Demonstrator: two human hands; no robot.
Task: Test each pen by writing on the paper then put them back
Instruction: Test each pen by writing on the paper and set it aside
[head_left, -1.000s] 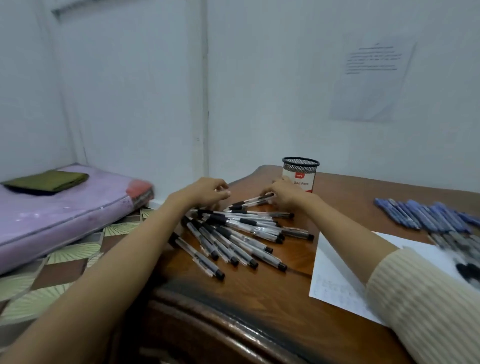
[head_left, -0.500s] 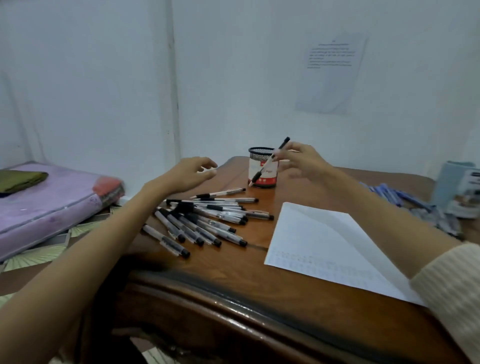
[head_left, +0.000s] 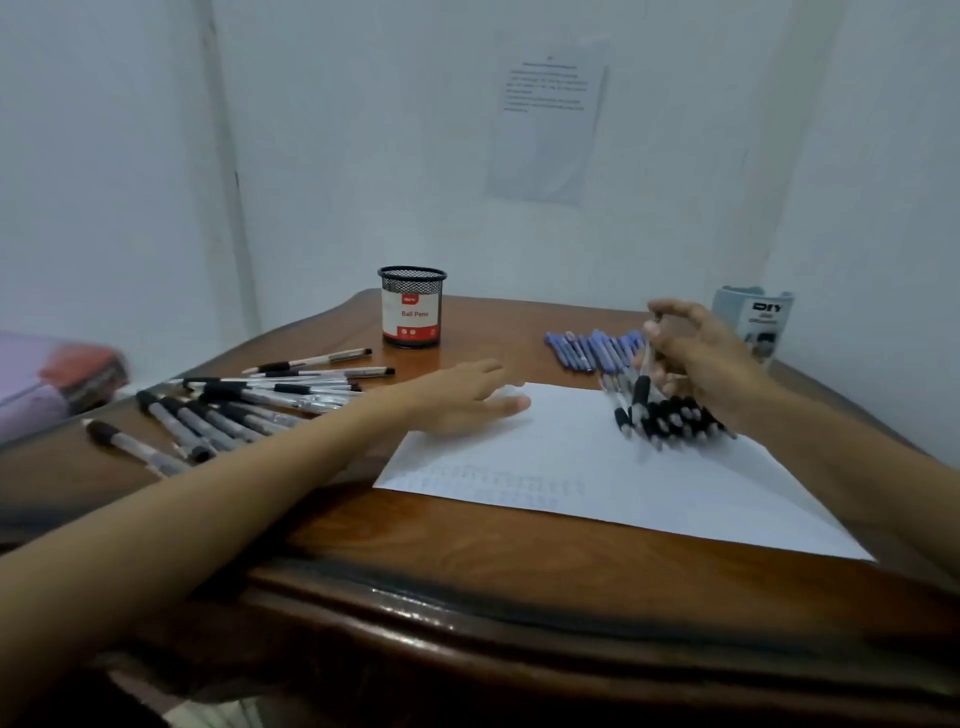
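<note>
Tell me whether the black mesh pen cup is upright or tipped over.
Upright: the mesh pen cup stands on its base on the table, rim up, label level.

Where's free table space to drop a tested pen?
Free: the table along its front rim, up to the paper; also between mesh cup and blue pens. Crowded: black pens at left, pen cluster by the right hand.

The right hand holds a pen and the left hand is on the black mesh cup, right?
No. The head view shows the right hand holding a pen, but the left hand lies flat on the white paper, away from the mesh pen cup.
</note>
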